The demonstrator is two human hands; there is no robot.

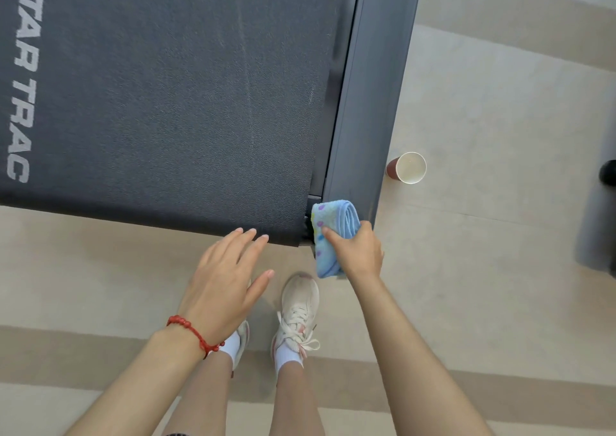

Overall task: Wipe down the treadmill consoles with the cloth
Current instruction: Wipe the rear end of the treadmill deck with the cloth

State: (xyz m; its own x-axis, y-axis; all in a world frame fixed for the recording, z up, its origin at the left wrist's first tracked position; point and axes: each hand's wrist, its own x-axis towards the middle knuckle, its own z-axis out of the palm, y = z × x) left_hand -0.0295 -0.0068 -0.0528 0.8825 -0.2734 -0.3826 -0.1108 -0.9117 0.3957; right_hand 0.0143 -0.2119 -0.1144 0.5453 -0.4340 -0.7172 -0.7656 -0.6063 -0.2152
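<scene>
A folded light-blue cloth (328, 235) with coloured dots is gripped in my right hand (358, 252), which holds it against the rear corner of the treadmill's grey side rail (366, 102). My left hand (226, 279), with a red bead bracelet on its wrist, hovers with fingers spread over the rear edge of the dark treadmill belt (166, 102). The belt bears white "STAR TRAC" lettering along its left side. No console shows in this view.
A paper cup (407, 167) lies on its side on the beige floor just right of the rail. A dark machine base (596, 222) stands at the right edge. My feet in white sneakers (298, 312) stand behind the treadmill.
</scene>
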